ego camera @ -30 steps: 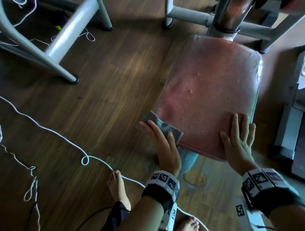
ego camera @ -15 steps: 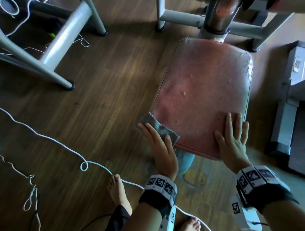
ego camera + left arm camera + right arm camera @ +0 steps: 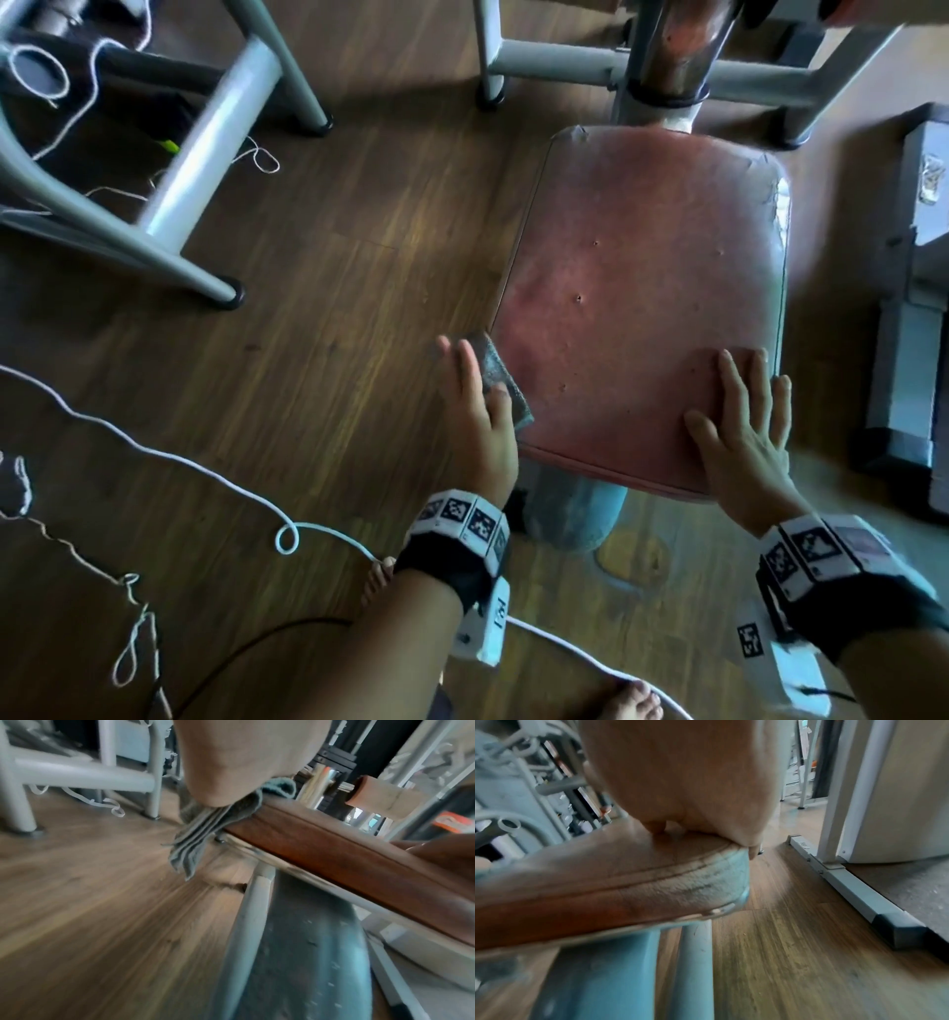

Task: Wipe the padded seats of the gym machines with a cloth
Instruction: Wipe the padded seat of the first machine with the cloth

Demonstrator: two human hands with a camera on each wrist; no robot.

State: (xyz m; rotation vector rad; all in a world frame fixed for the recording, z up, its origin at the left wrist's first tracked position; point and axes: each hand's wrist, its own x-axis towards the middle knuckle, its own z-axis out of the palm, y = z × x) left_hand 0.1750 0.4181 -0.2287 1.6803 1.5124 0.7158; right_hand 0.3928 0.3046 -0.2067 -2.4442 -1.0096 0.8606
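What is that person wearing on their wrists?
Each wrist has a black band topped by a ring of white blocks printed with black square patterns. A small white box hangs under the left band, another under the right, with a thin black cable. The left hand and right hand are bare, no sleeves.

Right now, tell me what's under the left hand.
Under the left hand lies a folded grey cloth, draped over the red seat's left edge. The seat surface beneath the cloth is hidden.
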